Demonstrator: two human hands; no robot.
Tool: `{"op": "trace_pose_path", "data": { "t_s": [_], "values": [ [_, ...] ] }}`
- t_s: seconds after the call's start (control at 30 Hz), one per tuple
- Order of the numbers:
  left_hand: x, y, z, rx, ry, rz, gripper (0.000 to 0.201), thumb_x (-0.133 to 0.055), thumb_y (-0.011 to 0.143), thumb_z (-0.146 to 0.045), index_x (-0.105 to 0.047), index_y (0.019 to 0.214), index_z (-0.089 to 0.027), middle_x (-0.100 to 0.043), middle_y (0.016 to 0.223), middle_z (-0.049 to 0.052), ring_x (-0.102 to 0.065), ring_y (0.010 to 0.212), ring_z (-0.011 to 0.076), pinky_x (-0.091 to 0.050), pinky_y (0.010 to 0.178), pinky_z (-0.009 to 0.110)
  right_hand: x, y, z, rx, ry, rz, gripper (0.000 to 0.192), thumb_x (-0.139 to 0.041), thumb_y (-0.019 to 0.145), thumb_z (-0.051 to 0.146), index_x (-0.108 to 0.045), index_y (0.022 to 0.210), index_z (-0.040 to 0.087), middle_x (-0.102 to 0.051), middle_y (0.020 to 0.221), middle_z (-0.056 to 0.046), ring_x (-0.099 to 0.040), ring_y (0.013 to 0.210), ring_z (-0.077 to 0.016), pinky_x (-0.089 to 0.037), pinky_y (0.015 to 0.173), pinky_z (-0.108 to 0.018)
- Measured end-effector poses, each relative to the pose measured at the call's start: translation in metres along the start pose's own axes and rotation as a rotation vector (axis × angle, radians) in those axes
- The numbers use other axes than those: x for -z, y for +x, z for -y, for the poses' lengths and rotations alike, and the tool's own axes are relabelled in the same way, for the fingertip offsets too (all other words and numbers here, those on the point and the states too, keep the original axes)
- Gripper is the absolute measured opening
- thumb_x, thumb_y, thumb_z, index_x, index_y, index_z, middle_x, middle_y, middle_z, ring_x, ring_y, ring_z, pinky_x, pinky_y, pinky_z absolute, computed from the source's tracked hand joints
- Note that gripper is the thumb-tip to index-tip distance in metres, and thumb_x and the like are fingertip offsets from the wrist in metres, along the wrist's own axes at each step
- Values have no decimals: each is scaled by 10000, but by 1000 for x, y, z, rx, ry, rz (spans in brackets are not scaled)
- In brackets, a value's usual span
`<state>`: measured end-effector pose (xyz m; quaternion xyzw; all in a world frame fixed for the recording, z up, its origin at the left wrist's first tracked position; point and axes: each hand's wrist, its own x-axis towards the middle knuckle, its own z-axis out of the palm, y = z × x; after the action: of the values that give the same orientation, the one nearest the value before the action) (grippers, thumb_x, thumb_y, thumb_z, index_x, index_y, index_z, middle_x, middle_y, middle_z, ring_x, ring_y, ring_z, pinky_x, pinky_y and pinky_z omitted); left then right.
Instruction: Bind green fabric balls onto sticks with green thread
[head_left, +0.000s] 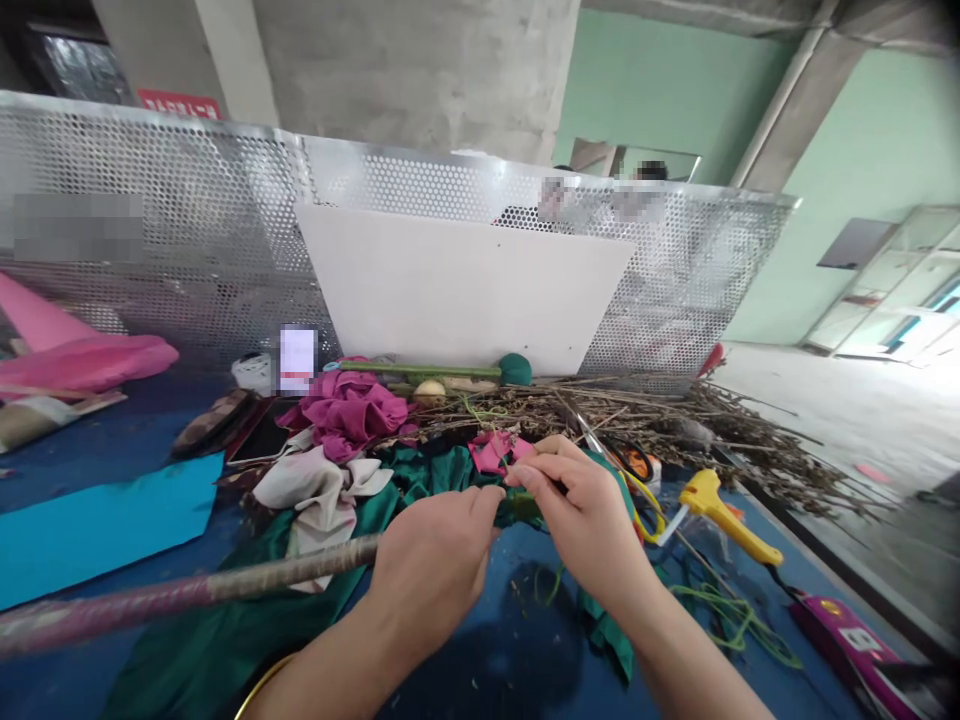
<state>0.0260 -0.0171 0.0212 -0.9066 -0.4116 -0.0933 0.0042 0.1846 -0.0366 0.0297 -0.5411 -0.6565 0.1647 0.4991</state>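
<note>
My left hand [439, 560] is closed round a long stick [292, 570] wrapped in brownish and pink tape, which runs out to the left edge. Close beside it, my right hand [581, 515] pinches near the stick's far end, where a green part [519, 508] shows between the hands. What the right fingertips hold is too small to make out. Just past the fingertips is a piece of bright pink material [491, 452]. Dark green satin cloth [435, 472] lies behind and under the hands.
A yellow glue gun [720, 515], scissors [634, 460], green string [750, 625] and a magenta device [844, 630] are at the right. Dried stalks [675, 425] lie along the back before a white board [465, 290]. Magenta cloth [356, 412] and a blue sheet [112, 520] are left.
</note>
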Motion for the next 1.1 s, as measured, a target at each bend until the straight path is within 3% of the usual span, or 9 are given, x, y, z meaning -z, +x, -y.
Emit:
{"op": "trace_pose_path", "data": {
  "t_s": [0.13, 0.43, 0.57, 0.73, 0.93, 1.0, 1.1],
  "values": [
    [-3, -2, -4, -71, 114, -71, 242, -453, 864, -104, -573, 1061, -176, -654, 773, 33, -644, 690, 231, -485, 578, 329, -3, 0, -1, -19, -26, 35, 276, -529, 896, 159, -631, 640, 181, -598, 822, -36, -585, 760, -160, -431, 671, -263],
    [-10, -1, -3, -210, 252, -158, 401, -455, 836, -52, -482, 1213, -185, -620, 764, 18, -606, 636, 214, -449, 522, 306, -2, 1, -3, -47, -68, 49, 270, -519, 899, 162, -624, 651, 181, -586, 825, -33, -570, 739, -163, -439, 664, -286],
    [-12, -1, -1, -210, 211, -171, 306, -453, 852, -70, -541, 1118, -194, -631, 791, 25, -611, 664, 218, -448, 540, 312, -3, 1, -3, -57, -81, 61, 269, -517, 889, 151, -628, 646, 180, -597, 841, -37, -584, 752, -163, -449, 687, -291],
    [-7, -1, 7, -97, 51, -167, 292, -458, 883, -142, -577, 1132, -236, -686, 870, 25, -649, 740, 225, -453, 590, 312, 11, -1, 4, -37, -48, 122, 207, -515, 875, 148, -633, 711, 194, -624, 845, -27, -592, 774, -157, -455, 696, -274],
    [12, 2, 15, 138, -282, -100, 276, -573, 848, -296, -634, 1115, -329, -727, 1046, -46, -679, 896, 223, -469, 738, 310, 71, -7, 19, -50, -152, 231, 183, -568, 862, 238, -572, 683, 201, -607, 740, -6, -551, 677, -141, -420, 620, -250],
    [19, 2, 17, 195, -327, -62, 269, -576, 841, -310, -650, 1098, -337, -736, 1004, -48, -677, 863, 224, -461, 737, 310, 86, -4, 14, -72, -149, 164, 199, -580, 859, 300, -586, 687, 199, -618, 756, -17, -545, 673, -146, -414, 603, -253],
    [26, 3, 19, 255, -396, 4, 264, -590, 818, -335, -670, 1069, -350, -737, 919, -41, -665, 828, 236, -446, 703, 311, 90, 5, -6, -147, -30, -70, 213, -632, 816, 387, -625, 731, 192, -633, 779, -31, -540, 647, -149, -413, 566, -256]
  ]
}}
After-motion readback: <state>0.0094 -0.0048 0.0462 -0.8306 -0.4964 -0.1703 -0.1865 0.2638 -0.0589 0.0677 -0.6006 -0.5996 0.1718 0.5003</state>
